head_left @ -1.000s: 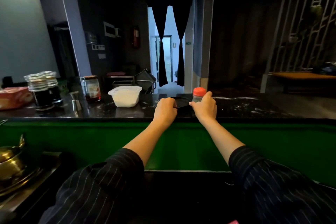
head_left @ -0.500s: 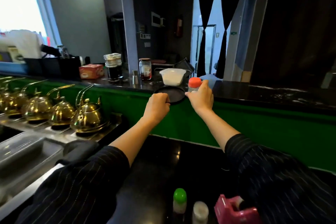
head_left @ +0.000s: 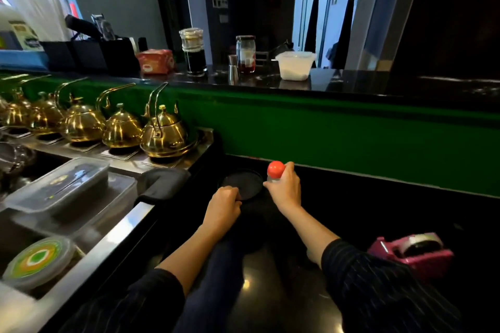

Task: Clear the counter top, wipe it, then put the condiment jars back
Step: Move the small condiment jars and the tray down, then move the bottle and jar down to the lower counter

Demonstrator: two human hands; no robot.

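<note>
My right hand (head_left: 285,188) grips a small clear jar with a red cap (head_left: 275,169), low over the black lower counter (head_left: 378,213). My left hand (head_left: 224,207) holds the near rim of a round black tray (head_left: 243,182) just left of the jar, down at the lower counter. On the raised black counter top (head_left: 351,85) behind the green wall stand stacked dark jars (head_left: 192,51), a red-filled jar (head_left: 245,54), a small metal jigger (head_left: 232,69) and a white plastic tub (head_left: 295,65).
Several brass teapots (head_left: 162,130) line a steel ledge on the left, with lidded plastic boxes (head_left: 59,189) below them. A dark cloth (head_left: 162,184) lies beside the tray. A pink tape dispenser (head_left: 414,254) sits at the right. A red tissue box (head_left: 155,61) rests on the raised counter.
Both hands have carried the black tray and the red-capped jar off the raised counter top and down to the lower counter. My view has tilted down and left.
</note>
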